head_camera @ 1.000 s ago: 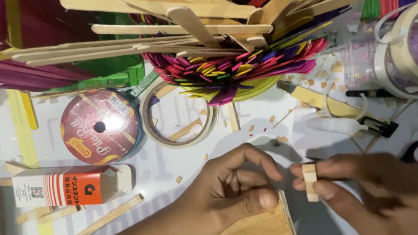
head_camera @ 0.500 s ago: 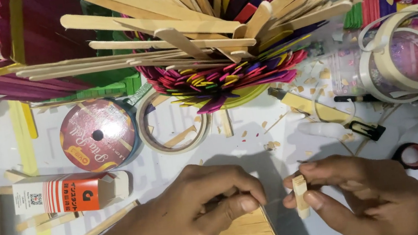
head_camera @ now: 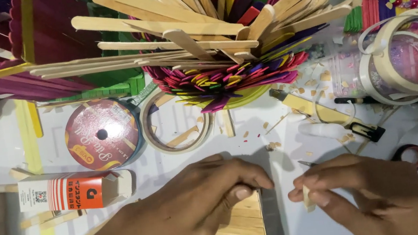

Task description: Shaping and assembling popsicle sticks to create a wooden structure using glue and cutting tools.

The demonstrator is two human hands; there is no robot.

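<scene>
My left hand (head_camera: 199, 203) rests with curled fingers on a flat panel of glued wooden sticks (head_camera: 233, 234) at the bottom centre, pressing its upper edge. My right hand (head_camera: 372, 195) is just to the right of it and pinches a short cut piece of wooden stick (head_camera: 307, 198) between thumb and fingers. The two hands are a few centimetres apart. A thin dark strip runs along the panel's right side.
A holder full of plain and coloured craft sticks (head_camera: 219, 34) fills the top centre. A red ribbon spool (head_camera: 101, 133), a tape ring (head_camera: 177, 124), masking tape rolls (head_camera: 413, 58), an orange and white box (head_camera: 72, 191), a yellow cutter (head_camera: 323, 115) and wood chips lie around.
My left hand has slid forward over the stick panel and flattened onto it. My right hand has lowered slightly with the short stick piece, which is now more covered by its fingers.
</scene>
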